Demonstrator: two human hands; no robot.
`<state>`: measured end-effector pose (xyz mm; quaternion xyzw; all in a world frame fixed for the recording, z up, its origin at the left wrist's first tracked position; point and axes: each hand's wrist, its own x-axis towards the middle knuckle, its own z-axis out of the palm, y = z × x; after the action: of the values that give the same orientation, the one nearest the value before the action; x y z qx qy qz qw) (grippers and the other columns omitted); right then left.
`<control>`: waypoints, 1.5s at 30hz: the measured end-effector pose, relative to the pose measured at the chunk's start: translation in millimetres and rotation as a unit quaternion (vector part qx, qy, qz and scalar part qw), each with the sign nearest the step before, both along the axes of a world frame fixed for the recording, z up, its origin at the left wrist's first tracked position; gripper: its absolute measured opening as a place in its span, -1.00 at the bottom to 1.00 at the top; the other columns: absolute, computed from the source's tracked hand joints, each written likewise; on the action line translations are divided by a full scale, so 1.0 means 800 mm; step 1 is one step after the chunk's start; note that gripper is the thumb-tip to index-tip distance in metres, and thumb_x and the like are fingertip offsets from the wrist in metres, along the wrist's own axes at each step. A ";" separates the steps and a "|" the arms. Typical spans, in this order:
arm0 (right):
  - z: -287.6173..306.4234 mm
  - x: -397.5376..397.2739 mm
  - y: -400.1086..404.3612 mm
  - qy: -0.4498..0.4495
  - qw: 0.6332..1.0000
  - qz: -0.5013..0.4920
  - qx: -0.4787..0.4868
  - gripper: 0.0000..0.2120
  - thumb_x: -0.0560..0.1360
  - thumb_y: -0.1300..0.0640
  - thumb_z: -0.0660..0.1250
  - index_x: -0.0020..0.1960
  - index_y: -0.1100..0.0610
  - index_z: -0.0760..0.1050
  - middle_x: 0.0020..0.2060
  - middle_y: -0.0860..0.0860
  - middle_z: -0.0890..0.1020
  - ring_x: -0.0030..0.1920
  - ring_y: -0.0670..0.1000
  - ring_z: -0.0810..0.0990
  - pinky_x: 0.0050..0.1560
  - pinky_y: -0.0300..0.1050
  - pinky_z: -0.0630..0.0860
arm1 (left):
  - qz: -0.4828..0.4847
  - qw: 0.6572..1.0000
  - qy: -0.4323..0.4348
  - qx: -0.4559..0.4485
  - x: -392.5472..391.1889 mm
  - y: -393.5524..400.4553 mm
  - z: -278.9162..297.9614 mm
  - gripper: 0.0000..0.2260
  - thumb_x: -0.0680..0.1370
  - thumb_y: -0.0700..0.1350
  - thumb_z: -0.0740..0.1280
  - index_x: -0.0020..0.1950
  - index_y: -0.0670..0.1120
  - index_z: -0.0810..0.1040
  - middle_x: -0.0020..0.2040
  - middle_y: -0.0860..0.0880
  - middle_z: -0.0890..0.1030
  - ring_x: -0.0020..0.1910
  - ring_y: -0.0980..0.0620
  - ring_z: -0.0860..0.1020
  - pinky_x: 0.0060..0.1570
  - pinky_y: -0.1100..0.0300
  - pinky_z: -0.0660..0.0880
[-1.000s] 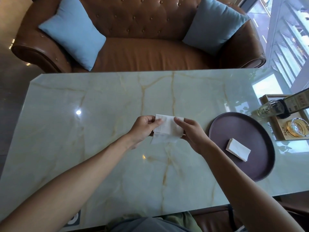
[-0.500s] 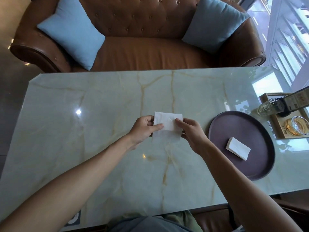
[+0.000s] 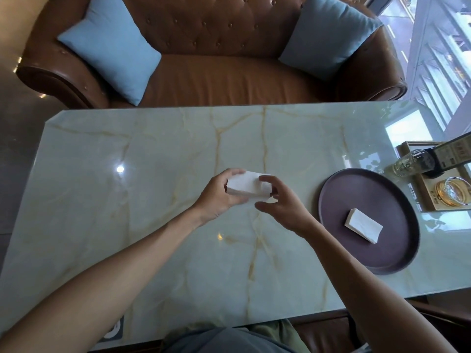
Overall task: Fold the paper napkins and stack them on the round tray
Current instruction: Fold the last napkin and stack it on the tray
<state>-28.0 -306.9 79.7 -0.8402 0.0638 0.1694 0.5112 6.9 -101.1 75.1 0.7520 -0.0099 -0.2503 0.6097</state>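
Observation:
A white paper napkin (image 3: 248,187), folded into a small rectangle, is held above the middle of the marble table (image 3: 158,154). My left hand (image 3: 221,197) grips its left end between thumb and fingers. My right hand (image 3: 281,204) hovers at its right end with thumb and fingers apart; whether it touches the paper is unclear. To the right lies the dark round tray (image 3: 339,197), with one folded white napkin (image 3: 363,225) resting on it near its centre.
At the table's right edge a wooden tray (image 3: 407,146) carries a glass bottle (image 3: 413,162), a dark box (image 3: 451,155) and a glass ashtray (image 3: 455,191). Beyond the far edge stands a brown leather sofa (image 3: 216,72) with two blue cushions.
The napkin has been folded over from a hanging sheet into a compact rectangle. My right hand has loosened from its pinch and spread its fingers, while my left hand keeps its hold.

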 end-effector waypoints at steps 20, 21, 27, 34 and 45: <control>0.009 0.008 -0.016 -0.024 0.990 0.060 -0.127 -0.96 0.51 0.10 0.43 -0.05 0.04 0.60 -0.25 -0.05 0.66 -0.26 -0.08 0.58 -0.26 -0.24 0.42 | -0.122 0.964 -0.133 0.196 0.006 0.012 -0.005 -0.88 0.61 0.00 0.37 -0.05 -0.01 0.65 -0.09 0.04 0.55 -0.28 0.27 0.50 -0.18 0.27 0.39; 0.010 0.008 -0.015 -0.028 0.987 0.074 -0.137 -0.91 0.51 0.07 0.44 -0.01 0.04 0.61 -0.23 -0.03 0.66 -0.24 -0.05 0.58 -0.26 -0.27 0.41 | -0.134 0.966 -0.120 0.187 0.007 0.010 -0.002 -0.85 0.61 0.01 0.36 -0.06 -0.02 0.64 -0.16 0.04 0.58 -0.31 0.21 0.49 -0.19 0.19 0.43; 0.026 0.015 -0.016 -0.027 0.979 0.115 -0.169 -0.81 0.58 -0.04 0.36 -0.08 0.06 0.62 -0.32 -0.03 0.60 -0.34 -0.08 0.50 -0.27 -0.10 0.41 | -0.170 0.970 -0.097 0.147 0.012 -0.006 0.007 -0.84 0.62 0.06 0.35 0.01 0.01 0.65 -0.21 -0.01 0.63 -0.30 0.15 0.47 -0.23 0.21 0.39; 0.032 0.009 -0.057 -0.036 0.994 0.056 -0.082 -0.81 0.62 -0.01 0.32 -0.13 -0.02 0.60 -0.30 -0.11 0.60 -0.26 -0.08 0.50 -0.18 -0.08 0.45 | -0.156 0.981 -0.079 0.083 0.021 -0.046 0.009 -0.80 0.65 -0.02 0.33 0.02 -0.11 0.67 -0.11 -0.15 0.71 -0.18 -0.03 0.66 -0.07 0.00 0.60; 0.020 -0.047 -0.192 0.028 0.942 -0.251 0.220 -0.85 0.60 0.23 0.36 -0.07 0.27 0.65 -0.23 0.12 0.63 -0.19 0.01 0.58 -0.09 -0.15 0.55 | -0.188 0.982 0.004 0.007 0.026 -0.161 0.006 -0.83 0.66 -0.13 0.34 0.01 -0.16 0.69 -0.15 -0.07 0.67 -0.20 0.06 0.60 -0.16 0.22 0.57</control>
<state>-65.9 -460.9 95.9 -0.6587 0.2481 0.0686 0.7070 27.9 -230.1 79.8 0.7398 -0.1469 -0.3640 0.5464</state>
